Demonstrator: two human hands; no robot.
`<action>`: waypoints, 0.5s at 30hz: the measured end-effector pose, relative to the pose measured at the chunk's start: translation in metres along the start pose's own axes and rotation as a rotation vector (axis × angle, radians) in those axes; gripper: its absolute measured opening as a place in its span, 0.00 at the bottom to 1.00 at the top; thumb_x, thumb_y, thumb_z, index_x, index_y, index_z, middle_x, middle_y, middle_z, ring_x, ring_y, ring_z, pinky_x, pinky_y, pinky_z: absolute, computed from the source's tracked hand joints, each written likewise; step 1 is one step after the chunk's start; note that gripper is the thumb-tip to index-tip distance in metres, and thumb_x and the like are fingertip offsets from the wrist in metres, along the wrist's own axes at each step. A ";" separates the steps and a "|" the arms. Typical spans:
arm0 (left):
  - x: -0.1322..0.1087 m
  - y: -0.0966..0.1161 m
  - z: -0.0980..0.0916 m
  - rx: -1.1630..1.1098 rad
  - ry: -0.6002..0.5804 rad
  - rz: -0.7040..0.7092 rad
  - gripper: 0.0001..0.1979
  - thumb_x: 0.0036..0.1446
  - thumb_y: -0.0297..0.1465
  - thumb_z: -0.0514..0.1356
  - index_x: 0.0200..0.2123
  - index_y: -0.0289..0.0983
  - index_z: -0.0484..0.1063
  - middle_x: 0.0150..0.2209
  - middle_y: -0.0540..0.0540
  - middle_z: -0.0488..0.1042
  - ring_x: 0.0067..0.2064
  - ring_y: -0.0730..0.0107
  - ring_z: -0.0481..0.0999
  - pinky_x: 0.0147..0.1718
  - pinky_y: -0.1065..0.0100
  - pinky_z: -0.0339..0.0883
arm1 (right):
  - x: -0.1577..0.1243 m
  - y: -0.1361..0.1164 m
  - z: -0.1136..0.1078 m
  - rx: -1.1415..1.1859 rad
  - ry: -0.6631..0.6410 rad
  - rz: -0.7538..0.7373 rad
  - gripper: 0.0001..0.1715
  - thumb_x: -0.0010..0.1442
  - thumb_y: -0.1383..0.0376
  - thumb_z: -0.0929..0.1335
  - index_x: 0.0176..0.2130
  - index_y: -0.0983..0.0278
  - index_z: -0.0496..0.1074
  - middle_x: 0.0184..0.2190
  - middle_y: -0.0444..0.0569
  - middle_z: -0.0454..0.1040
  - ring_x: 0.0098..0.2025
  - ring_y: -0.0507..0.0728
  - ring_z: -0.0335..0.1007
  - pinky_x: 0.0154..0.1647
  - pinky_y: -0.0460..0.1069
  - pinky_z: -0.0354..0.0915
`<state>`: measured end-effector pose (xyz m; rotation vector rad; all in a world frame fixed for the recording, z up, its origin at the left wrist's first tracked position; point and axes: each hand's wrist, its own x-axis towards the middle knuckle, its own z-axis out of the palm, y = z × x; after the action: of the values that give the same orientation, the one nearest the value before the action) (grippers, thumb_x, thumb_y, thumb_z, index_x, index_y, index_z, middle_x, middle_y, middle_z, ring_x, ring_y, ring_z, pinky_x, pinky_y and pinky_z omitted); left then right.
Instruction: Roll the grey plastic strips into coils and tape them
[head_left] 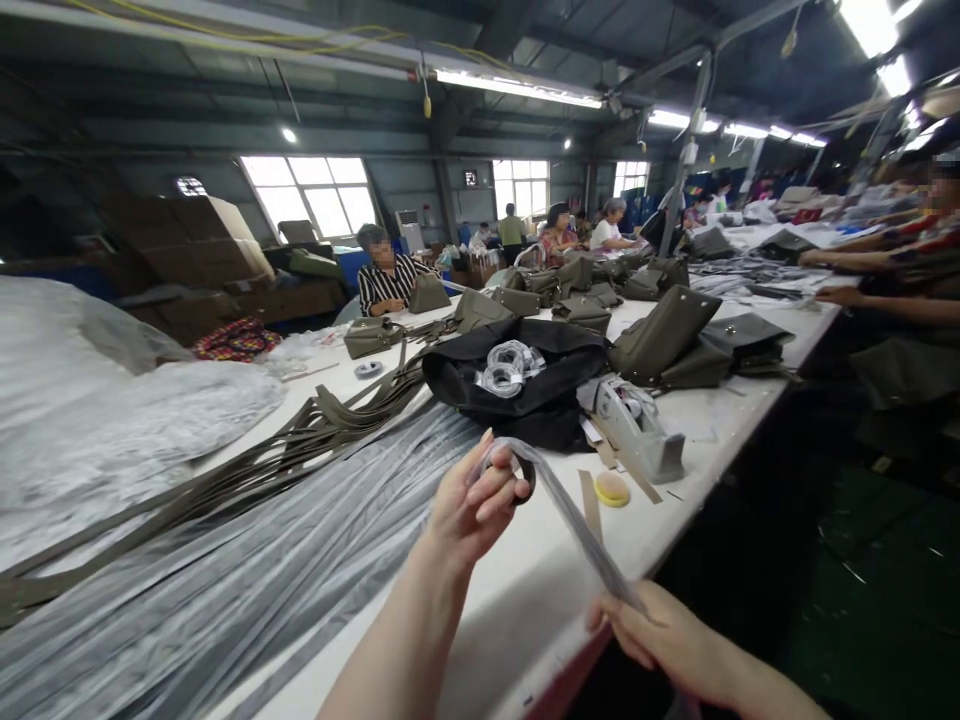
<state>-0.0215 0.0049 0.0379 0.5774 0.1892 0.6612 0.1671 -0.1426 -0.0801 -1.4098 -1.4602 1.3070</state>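
Observation:
A long, dark strap in a clear plastic sleeve [574,520] stretches between my hands over the table edge. My left hand [476,500] is raised above the white table, its fingers curled round one end of the strap, which loops over them. Lower and to the right, my right hand [667,632] grips the strap farther along, partly blurred by motion. Beyond my left hand lies an open black bag [450,375] with several plastic-wrapped coils [510,368] in it. Many long sleeved straps [300,530] spread across the table on the left.
Bare olive straps [322,415] lie behind the sleeved ones. A tape dispenser [645,430] and a round yellow item [612,489] sit near the right edge. Olive bags [667,335] are piled farther back. A co-worker in a striped top [394,285] sits across the table.

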 end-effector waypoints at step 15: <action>0.017 -0.038 -0.007 0.641 0.192 0.483 0.09 0.59 0.32 0.61 0.42 0.36 0.72 0.40 0.45 0.78 0.48 0.64 0.74 0.53 0.63 0.60 | -0.043 -0.068 0.015 -0.055 -0.316 -0.026 0.14 0.61 0.59 0.66 0.35 0.63 0.79 0.27 0.45 0.74 0.29 0.52 0.67 0.29 0.44 0.61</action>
<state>0.0094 -0.0058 0.0110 1.1974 0.4579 1.1374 0.1421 -0.1804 -0.0121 -1.2545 -1.7253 1.5352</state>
